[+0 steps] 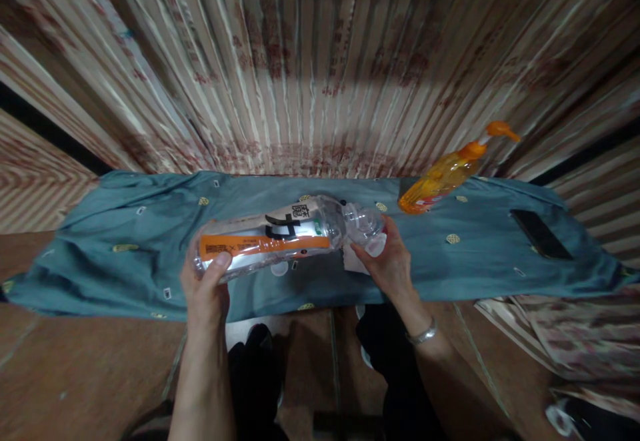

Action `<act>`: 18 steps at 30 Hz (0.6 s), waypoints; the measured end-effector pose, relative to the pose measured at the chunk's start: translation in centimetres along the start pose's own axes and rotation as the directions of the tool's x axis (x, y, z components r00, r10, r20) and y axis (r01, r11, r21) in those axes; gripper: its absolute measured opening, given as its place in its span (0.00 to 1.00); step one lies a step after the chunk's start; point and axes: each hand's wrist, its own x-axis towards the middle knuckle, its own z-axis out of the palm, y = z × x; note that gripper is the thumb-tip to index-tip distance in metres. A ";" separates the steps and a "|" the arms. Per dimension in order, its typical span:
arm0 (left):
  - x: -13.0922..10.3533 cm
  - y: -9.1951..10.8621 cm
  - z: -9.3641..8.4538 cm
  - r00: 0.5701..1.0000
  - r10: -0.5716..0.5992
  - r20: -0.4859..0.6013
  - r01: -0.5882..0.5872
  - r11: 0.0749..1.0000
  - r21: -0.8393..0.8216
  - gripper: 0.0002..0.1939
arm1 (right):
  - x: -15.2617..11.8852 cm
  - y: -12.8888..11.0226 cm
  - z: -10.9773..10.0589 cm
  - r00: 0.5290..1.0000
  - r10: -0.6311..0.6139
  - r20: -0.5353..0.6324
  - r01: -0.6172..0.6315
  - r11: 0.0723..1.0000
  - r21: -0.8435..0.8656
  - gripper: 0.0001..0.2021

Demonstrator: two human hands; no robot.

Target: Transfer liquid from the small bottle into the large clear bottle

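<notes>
My left hand (pixel 207 277) is wrapped round the base of a large clear plastic bottle (pixel 270 237) with an orange, white and black label. The bottle lies on its side, held above a cloth-covered surface. At its neck end, my right hand (pixel 387 257) grips a smaller clear plastic piece (pixel 363 222), whose open end shows a white rim. The two clear pieces meet or overlap; whether they are joined cannot be made out. Below them a white round cap (pixel 279 268) and a pale paper piece (pixel 354 262) rest on the cloth.
An orange pump bottle (pixel 440 179) stands at the back right of the teal cloth (pixel 125 227). A black phone (pixel 540 234) lies near the right end. Patterned curtains (pixel 310 81) hang behind and at both sides. A tiled floor shows in front.
</notes>
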 end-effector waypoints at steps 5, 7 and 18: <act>0.0 0.1 0.0 1.000 -0.011 0.008 0.011 1.000 0.001 0.34 | 0.0 0.1 0.1 1.000 -0.004 -0.013 0.004 1.000 -0.008 0.39; 0.0 0.2 0.0 1.000 -0.008 0.013 0.008 1.000 -0.005 0.33 | -0.1 0.2 0.2 1.000 -0.011 -0.023 0.011 1.000 -0.016 0.39; 0.0 0.4 0.0 0.999 0.039 0.029 -0.038 0.998 -0.046 0.30 | 0.1 0.5 0.0 0.999 -0.044 -0.030 0.044 0.999 -0.005 0.38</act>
